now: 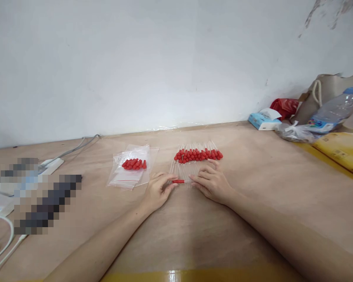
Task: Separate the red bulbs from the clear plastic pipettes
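Observation:
Between the fingertips of my left hand (160, 190) is a red rubber bulb (178, 181), lying sideways. A thin clear tube (188, 181) runs from its right end into the pinched fingers of my right hand (212, 182). Whether the tube sits inside the bulb or only meets it, I cannot tell. Just beyond my hands lie several loose clear tubes (184, 170) side by side. Behind those is a row of red-bulbed droppers (198, 155), their tubes pointing to the wall. Several loose red bulbs (133, 164) rest on clear plastic bags (123, 176) to the left.
At the right stand a tissue pack (264, 120), a tied plastic bag (295, 132), a plastic bottle (335, 109) and a yellow package (344, 152). Cables (76, 148) and blurred-out items (48, 207) lie on the left. A white wall (164, 62) closes off the table's back.

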Demonstrator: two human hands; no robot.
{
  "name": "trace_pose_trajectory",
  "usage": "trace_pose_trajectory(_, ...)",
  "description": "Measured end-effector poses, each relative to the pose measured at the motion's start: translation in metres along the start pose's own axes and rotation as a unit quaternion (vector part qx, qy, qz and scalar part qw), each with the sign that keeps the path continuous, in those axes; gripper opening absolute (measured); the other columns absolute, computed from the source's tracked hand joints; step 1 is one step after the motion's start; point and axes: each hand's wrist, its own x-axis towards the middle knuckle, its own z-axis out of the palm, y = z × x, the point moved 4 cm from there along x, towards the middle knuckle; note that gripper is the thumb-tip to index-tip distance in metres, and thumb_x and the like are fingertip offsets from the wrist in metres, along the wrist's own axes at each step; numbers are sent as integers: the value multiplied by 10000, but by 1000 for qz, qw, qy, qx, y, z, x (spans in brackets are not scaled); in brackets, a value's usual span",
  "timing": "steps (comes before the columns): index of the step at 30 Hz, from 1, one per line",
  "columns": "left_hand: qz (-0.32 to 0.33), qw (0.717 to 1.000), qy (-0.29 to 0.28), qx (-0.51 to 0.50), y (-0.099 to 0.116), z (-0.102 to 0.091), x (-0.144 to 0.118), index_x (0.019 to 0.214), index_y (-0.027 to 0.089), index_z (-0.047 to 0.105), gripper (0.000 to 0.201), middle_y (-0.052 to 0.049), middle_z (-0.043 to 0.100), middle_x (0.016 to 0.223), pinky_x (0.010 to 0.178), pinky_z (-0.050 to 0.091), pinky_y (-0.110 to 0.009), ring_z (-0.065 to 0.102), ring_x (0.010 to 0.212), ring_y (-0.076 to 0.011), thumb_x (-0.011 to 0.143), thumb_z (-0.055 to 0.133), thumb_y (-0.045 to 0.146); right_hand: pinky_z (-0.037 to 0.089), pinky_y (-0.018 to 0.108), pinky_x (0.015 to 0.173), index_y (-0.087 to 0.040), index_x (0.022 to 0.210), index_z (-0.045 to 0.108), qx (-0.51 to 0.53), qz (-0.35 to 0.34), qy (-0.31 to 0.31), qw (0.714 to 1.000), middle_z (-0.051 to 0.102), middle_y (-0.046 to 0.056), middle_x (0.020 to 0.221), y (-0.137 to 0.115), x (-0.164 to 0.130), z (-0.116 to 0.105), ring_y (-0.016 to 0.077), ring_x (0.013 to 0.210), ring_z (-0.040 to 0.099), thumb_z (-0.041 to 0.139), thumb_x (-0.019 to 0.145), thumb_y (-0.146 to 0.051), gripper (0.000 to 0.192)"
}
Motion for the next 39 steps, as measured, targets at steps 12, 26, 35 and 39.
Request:
trace_pose_trajectory(12,54,990,-78,108,7,6,2,848,236,631,180,-19,668,859,859,340,-365,556,881,-170,860,465,304,253,351,887,-212,755,618,3,-16,-39,999,548,-22,588,-7,1,3,114,668,442,433,864,-258,220)
trace_pose_trajectory(26,-17,999,3,41,-22,-20,-19,971,238,604,186,-42,595,925,761,450,-299,553,859,-154,853,462,219,279,313,830,-213,790,633,-17,123,-3,992,632,1,702,24,-12,-4,126,706,495,430,859,-258,219)
trace_pose_trajectory(35,-211,946,211,122,-86,-85,-8,1100,185,547,319,-58,559,898,716,468,-293,553,773,-152,811,466,296,279,311,785,-195,734,556,-84,251,9,964,633,-2,673,36,-15,3,141,673,550,453,806,-196,126)
trace_pose_trajectory(39,-296,921,202,152,-132,-121,-8,1080,185,520,394,-35,619,882,554,419,-227,560,688,-139,733,539,371,281,318,804,-205,761,588,-67,229,1,971,661,10,751,35,-14,4,155,740,566,470,802,-204,125)
